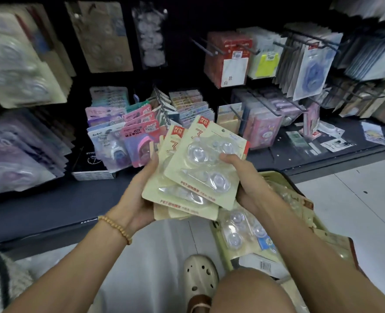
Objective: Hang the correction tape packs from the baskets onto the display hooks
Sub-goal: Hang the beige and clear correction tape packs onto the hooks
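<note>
Leftmost, the left hand (139, 199) grips the left edge of a fanned stack of packs (196, 170); the right hand (243, 177) pinches its right edge, thumb on top, above the basket (300, 184) on the floor. Display hooks (263, 102) jut beyond.

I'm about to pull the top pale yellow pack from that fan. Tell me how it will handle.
The top pack is flat card, so likely stiffish and light. Its clear blisters look glossy, probably slippery under fingers. The loosely fanned stack could slide apart between left hand and right hand.
</note>
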The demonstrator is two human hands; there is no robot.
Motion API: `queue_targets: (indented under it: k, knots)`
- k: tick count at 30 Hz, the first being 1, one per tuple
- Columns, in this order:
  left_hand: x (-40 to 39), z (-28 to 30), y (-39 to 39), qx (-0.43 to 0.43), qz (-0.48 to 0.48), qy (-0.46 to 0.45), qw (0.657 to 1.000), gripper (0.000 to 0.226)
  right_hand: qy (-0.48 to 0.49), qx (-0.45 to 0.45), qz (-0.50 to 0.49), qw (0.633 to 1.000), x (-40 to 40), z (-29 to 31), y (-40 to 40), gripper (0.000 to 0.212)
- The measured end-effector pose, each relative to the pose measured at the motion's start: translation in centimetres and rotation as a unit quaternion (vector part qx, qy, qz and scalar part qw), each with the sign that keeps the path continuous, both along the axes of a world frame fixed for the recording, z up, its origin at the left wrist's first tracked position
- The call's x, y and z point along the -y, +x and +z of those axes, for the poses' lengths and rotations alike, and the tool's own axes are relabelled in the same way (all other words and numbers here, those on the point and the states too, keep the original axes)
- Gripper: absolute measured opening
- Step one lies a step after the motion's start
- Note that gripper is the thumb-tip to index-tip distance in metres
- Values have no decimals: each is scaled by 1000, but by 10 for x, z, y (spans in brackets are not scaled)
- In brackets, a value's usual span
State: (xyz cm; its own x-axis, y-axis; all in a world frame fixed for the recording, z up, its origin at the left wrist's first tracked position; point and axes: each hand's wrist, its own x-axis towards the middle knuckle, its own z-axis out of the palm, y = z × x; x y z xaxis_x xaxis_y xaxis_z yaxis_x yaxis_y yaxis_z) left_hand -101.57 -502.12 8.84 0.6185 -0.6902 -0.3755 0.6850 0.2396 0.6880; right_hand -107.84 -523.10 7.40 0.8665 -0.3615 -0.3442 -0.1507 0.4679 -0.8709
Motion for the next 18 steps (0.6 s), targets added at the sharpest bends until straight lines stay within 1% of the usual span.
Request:
queue_targets:
  k: [2, 3, 8, 11, 13, 14, 16, 17, 18]
  knots:
    - [-15, 12, 2, -3, 24, 18, 1000, 42, 3, 7, 4, 1000, -15, 14, 8, 38]
    - [-23, 19, 2, -1, 33, 26, 999, 39, 8, 12, 7, 1000, -22, 21, 11, 37]
    - [-68, 44, 8, 25, 104, 77, 991, 37, 45, 19, 37, 998, -64, 49, 28, 35]
    - [-100, 58, 12, 54, 135, 119, 982, 28, 51, 18, 63, 997, -92, 64, 40, 23]
    - [-119, 67, 13, 62, 146, 121, 980, 33, 51, 17, 87, 995, -111, 72, 47, 20]
    - [-128, 69, 15, 68, 161, 120, 977, 30, 48, 18, 100, 994, -120, 76, 51, 20]
    - [-145, 74, 18, 77, 199, 116, 970, 13, 37, 25, 124, 991, -137, 85, 59, 23]
    - [-153, 77, 19, 73, 219, 113, 966, 8, 29, 32, 136, 990, -146, 89, 64, 27]
    - [-162, 79, 21, 70, 236, 111, 963, 8, 22, 43, 144, 988, -154, 94, 69, 35]
